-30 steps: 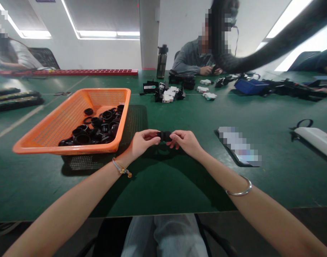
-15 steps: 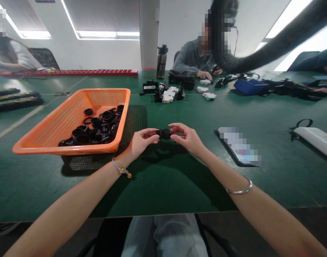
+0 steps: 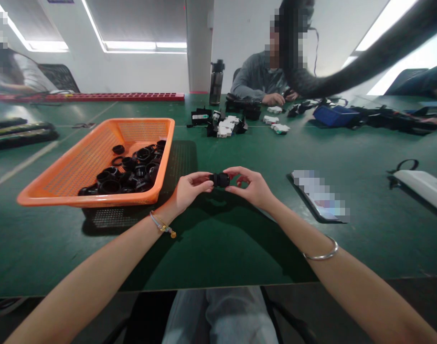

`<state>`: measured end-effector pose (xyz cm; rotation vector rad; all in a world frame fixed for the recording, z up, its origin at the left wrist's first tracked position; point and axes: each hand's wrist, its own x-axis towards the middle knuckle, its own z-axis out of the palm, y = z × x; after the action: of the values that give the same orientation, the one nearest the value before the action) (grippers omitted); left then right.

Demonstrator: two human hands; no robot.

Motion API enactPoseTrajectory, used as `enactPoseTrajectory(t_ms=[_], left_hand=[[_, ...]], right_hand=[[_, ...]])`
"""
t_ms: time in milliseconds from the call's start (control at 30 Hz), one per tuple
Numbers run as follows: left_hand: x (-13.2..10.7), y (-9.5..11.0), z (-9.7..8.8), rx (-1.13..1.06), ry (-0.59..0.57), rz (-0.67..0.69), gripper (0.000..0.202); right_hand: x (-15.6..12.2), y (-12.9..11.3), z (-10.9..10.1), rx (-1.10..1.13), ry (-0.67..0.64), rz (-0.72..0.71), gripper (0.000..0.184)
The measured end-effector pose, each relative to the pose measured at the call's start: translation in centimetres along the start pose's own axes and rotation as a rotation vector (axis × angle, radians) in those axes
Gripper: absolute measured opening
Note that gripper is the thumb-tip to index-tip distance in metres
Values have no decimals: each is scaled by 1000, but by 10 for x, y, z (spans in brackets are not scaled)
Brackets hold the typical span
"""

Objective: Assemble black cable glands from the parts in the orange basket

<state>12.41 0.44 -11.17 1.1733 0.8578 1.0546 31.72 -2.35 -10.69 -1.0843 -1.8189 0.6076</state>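
Observation:
Between my two hands, just above the green table, is a black ribbed plastic pipe fitting (image 3: 221, 180). My left hand (image 3: 190, 190) pinches its left end between thumb and fingers. Thumb and fingertips of my right hand (image 3: 250, 186) are closed around its right end, with the other fingers curled behind. Left of my hands stands an orange plastic basket (image 3: 49, 197) with several similar black plastic fittings and rings (image 3: 130, 174) in it.
A phone (image 3: 320, 196) lies right of my hands, and a white device with a strap (image 3: 422, 186) farther right. Ahead are a pile of black and white parts (image 3: 227, 125), a bottle (image 3: 216, 82), a blue bin (image 3: 333, 115) and a person (image 3: 254, 79) working across the table (image 3: 218, 253).
My right thumb and fingers have shifted slightly left and closed in on the fitting's right end. My left hand has stayed nearly still on the other end.

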Motion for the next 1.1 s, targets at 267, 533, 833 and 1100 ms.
enactPoseTrajectory(t_ms=[267,533,833,1100], left_hand=[[-1,1,0,2,-8,-1,40],[0,-2,-2,31,-20,8,42],[-1,-1,-2,18,-27,4,40],[-1,1,-1,49,-45,25,38]], right_hand=[[0,-3,-1,-13,-1,49,32],[0,-4,-1,-37,-10,93,33],[1,-6,1,-42,-13,124,33],[1,-3,3,-60,-9,163,30]])
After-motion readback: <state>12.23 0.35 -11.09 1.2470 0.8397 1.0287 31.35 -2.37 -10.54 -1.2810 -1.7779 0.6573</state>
